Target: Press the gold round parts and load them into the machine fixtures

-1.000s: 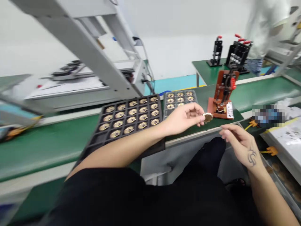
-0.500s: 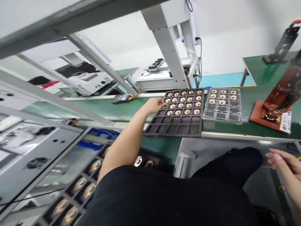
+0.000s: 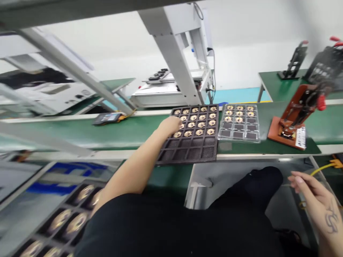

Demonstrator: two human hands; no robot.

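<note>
My left hand (image 3: 170, 125) reaches over the left side of a black foam tray (image 3: 193, 142). Its fingers are bent down and closed at a slot in the left column; whatever lies between them is hidden. Round gold-coloured metal parts (image 3: 199, 132) fill the tray's far rows, while the two near rows hold none. Low at the right, my right hand (image 3: 313, 191) hovers off the bench edge, loosely curled, thumb and fingers a little apart, nothing visible in it. Right of the foam tray lies a clear plastic tray (image 3: 239, 135) with similar gold parts in its far pockets.
An orange-brown clamp fixture (image 3: 288, 123) stands right of the clear tray on the green bench (image 3: 150, 128). A handheld meter (image 3: 107, 118) lies at the left. Another black tray (image 3: 63, 203) of gold parts sits low at my left. A grey metal post (image 3: 174, 53) rises behind.
The view has swung rightward, so the bench things appear farther left. My left hand remains at the foam tray's left column, its fingertips now more hidden. My right hand shows more fully.
</note>
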